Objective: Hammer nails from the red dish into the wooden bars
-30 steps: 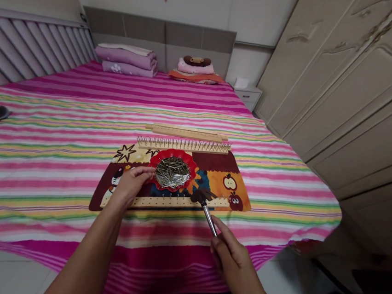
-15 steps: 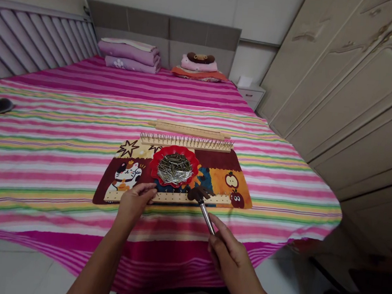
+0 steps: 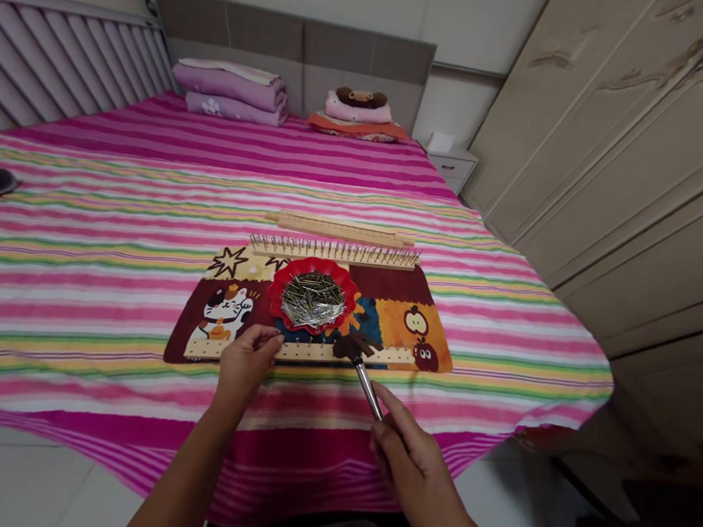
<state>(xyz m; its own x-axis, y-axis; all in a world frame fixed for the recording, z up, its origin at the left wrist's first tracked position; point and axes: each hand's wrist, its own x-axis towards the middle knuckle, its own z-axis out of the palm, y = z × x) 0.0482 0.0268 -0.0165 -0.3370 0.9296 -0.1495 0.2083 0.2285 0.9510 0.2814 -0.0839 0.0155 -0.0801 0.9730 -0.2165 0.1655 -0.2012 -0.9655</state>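
My left hand (image 3: 250,361) is closed in a pinch at a pale wooden strip (image 3: 311,352) with rows of small holes. A nail, mostly hidden by the fingertips, is held at the strip. Several nails stand upright in the strip to the right of these fingers. My right hand (image 3: 411,451) grips a claw hammer (image 3: 369,391) by its metal handle. The hammer's dark head hovers over or rests on the strip's right half; which one I cannot tell. Just behind the strip sits a red scalloped dish (image 3: 276,310) heaped with loose nails (image 3: 314,300).
Under the dish and strip lies a patterned mat (image 3: 387,285) on a striped bedspread (image 3: 77,270). Behind the dish is a wooden strip full of upright nails (image 3: 333,252), and farther back more wooden strips (image 3: 342,229). Folded bedding (image 3: 231,94) lies by the headboard; a wardrobe (image 3: 615,173) stands right.
The view has shifted slightly. My left hand has moved a touch to the right along the strip, still pinching. The hammer stays nearly where it was in my right hand.
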